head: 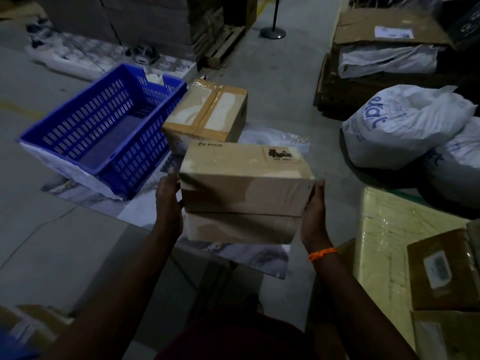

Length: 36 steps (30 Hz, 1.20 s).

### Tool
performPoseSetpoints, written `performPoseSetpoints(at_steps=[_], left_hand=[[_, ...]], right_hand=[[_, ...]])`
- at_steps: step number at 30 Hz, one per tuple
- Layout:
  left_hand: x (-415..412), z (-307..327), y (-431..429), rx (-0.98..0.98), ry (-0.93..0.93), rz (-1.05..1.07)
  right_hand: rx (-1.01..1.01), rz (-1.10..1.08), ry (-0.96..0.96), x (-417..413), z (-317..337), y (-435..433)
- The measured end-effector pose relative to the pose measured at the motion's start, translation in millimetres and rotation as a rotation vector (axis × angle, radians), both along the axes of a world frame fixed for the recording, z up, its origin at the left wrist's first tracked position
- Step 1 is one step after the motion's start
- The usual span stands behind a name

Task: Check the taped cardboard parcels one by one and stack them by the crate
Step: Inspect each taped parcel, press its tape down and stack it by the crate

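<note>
Nearest, the left hand (168,203) clasps the left end of the held parcel (244,193), thumb hooked onto the near face and fingers reaching up the end. The right hand (314,216), with an orange wristband (322,254), presses against the opposite end with its thumb up along the corner; its fingers are hidden behind the cardboard. The parcel hangs in the air between the two palms, roughly level, with glossy tape over its top (a small "PICO" mark and a dark printed label show there) and a dark seam across its near side.

Just beyond it a second parcel (207,113), crossed with brown tape, stands on the floor right beside the blue slatted crate (104,131); I cannot tell if they touch. Both sit on a crumpled plastic sheet (272,137) spread over the grey concrete floor (65,242).

To the right lie white printed sacks (402,126). Nearer is a yellow film-wrapped block (384,242) with a labelled carton (441,268) at its edge. Farther back the dim room shows stacked cartons, a wooden pallet (226,48) and a round post stand (272,32).
</note>
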State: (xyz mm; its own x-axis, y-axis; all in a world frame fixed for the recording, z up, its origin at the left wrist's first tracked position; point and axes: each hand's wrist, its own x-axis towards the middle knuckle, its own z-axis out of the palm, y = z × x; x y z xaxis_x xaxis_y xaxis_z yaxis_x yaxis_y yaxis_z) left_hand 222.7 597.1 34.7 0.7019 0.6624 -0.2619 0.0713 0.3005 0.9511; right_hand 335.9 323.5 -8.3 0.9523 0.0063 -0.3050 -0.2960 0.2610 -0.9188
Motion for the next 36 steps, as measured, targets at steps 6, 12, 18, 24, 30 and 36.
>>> performPoseSetpoints(at_steps=[6, 12, 18, 24, 30, 36], left_hand=[[-27.9, -37.3, -8.3, 0.053, 0.156, -0.073], [-46.5, -37.3, -14.0, 0.274, 0.257, -0.007], [-24.9, -3.7, -17.4, 1.039, 0.16, -0.265], [14.3, -16.5, -38.8, 1.455, 0.383, -0.755], [9.7, -35.1, -40.3, 1.569, 0.41, -0.771], [11.3, -30.2, -41.6, 1.543, 0.462, -0.799]], right_hand=[[0.044, -0.018, -0.028, -20.9, -1.8, 2.5], [-0.355, 0.07, -0.16, -26.5, -7.1, -8.2], [-0.993, 0.255, -0.797, -23.3, 28.4, 15.3], [-1.35, 0.735, -0.975, -16.0, 12.1, 65.8], [-1.47, 0.752, -1.027, -18.5, 0.3, 61.3], [-1.453, 0.782, -0.984, -19.0, 3.9, 63.6]])
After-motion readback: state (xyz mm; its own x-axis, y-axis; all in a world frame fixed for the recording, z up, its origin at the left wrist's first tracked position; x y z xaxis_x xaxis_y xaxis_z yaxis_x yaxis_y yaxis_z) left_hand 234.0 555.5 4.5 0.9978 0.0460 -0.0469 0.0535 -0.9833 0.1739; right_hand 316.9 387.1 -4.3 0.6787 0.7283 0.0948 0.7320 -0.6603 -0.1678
